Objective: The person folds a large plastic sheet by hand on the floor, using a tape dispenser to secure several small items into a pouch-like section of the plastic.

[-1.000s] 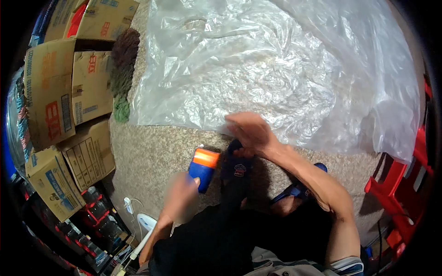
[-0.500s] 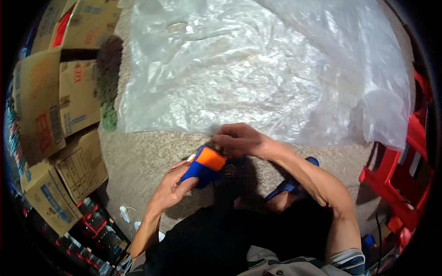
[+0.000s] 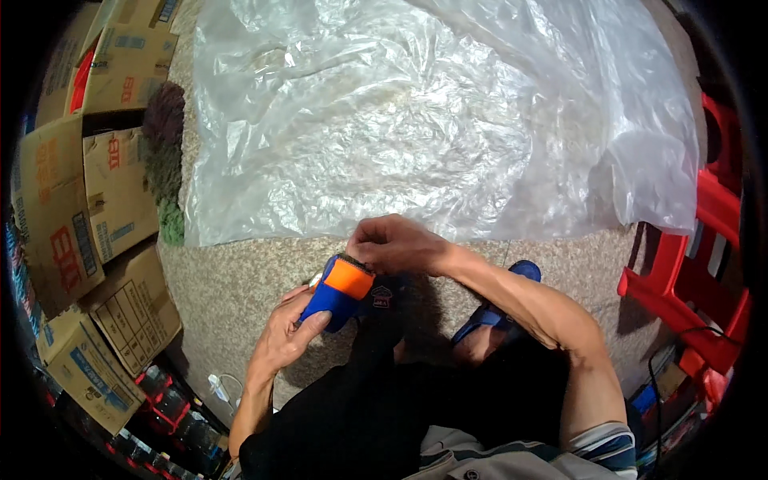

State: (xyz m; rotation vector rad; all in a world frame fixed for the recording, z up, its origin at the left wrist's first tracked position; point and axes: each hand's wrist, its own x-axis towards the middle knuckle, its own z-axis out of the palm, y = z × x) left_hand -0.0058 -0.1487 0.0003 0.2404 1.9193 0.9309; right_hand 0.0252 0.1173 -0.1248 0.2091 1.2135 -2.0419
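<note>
My left hand (image 3: 289, 331) is wrapped round a blue hair clipper (image 3: 336, 294) with an orange front panel. Its thumb presses on the blue body. The clipper tilts up and away from me, and a dark toothed edge shows at its top end. Right by that edge, my right hand (image 3: 398, 245) has its fingers curled into a pinch. Whatever lies between those fingertips, if anything, is too small or hidden to make out. Beyond both hands, a large clear plastic sheet (image 3: 416, 136) lies crinkled over the speckled floor (image 3: 232, 280).
Cardboard boxes (image 3: 120, 184) are stacked along the left, with dark purple and green bushy stuff (image 3: 166, 140) beside them. Red plastic stools (image 3: 668, 272) stand at the right, near a black cable (image 3: 654, 392). My feet in blue slippers (image 3: 484, 320) are below my right forearm.
The whole view has shifted slightly. Both hands and the clipper sit a little further left in the picture; the right fingers remain beside the clipper's toothed end.
</note>
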